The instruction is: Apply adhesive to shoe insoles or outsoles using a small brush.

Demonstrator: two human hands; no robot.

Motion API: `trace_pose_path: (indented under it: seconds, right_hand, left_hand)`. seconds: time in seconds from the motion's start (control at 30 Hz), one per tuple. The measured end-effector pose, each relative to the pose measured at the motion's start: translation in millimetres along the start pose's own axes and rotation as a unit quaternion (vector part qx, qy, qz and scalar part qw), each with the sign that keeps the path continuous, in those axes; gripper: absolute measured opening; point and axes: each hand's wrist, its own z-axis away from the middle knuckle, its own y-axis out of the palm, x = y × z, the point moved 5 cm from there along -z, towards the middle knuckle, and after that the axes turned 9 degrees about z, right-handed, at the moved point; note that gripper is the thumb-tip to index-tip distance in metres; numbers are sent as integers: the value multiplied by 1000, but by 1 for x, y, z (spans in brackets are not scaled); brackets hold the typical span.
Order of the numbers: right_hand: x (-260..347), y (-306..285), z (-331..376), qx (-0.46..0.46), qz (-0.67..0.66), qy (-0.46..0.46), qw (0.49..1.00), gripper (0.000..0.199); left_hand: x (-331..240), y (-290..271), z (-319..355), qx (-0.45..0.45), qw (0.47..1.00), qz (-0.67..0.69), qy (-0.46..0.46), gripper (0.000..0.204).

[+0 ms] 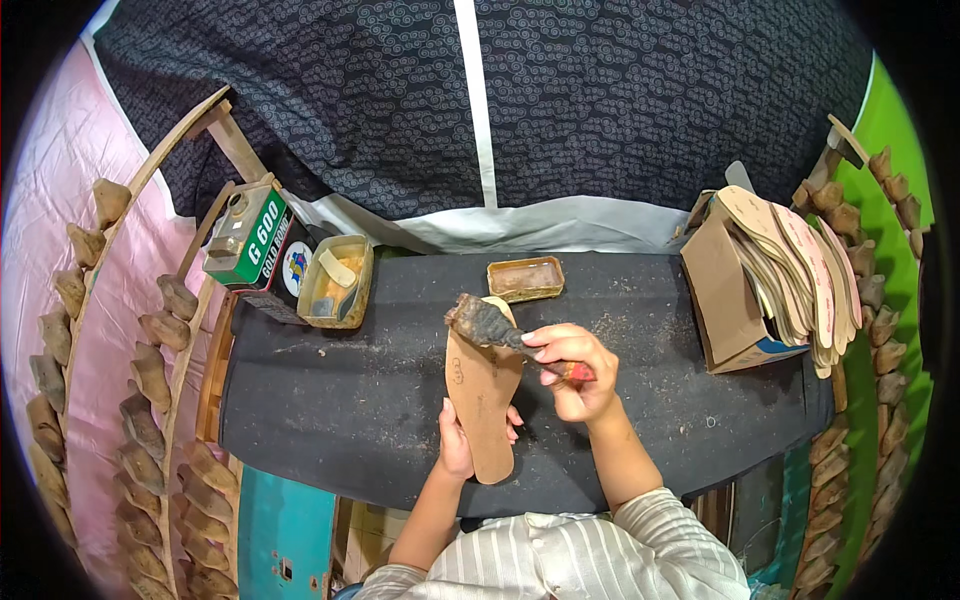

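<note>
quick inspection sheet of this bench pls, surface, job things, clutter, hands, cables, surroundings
surface: dark mat over the bench, dusted with light crumbs and grit
job's things: tan sole cutout held upright off the mat; worn brush laid against its top end
clutter: small rectangular tin; yellowish tray with scraps; green can; open cardboard box with a stack of sole cutouts
grippers: left hand grips the sole's lower edge; right hand has its fingers closed on the brush's red handle
cables: nothing seen
surroundings: racks of shoe lasts on both sides; patterned dark cloth behind the bench
</note>
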Motion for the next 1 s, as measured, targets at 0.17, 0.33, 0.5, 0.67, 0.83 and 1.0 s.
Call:
trace_pose_path:
  seconds: [0.17,0.33,0.5,0.67,0.83,1.0]
  right_hand:
    - [-4,-19,-2,-15,34,4,999,18]
    - [-4,-21,1,-57,-2,18,998,15]
    - [0,-7,0,7,-14,14,1000,11]
    - [-13,-26,0,-69,8,40,997,12]
    - [-3,-22,0,-71,-26,24,997,13]
    - [2,-16,-2,-28,-21,21,999,20]
  left_hand:
    - [6,-4,2,-16,1000,5,-2,81]
    - [2,-4,0,1,1000,3,7,81]
    - [0,-1,0,7,1000,23,11,82]
    - [-2,-4,3,14,999,33,22,83]
    - [-1,0,4,24,999,30,19,82]
    - [-3,1,5,20,999,26,20,83]
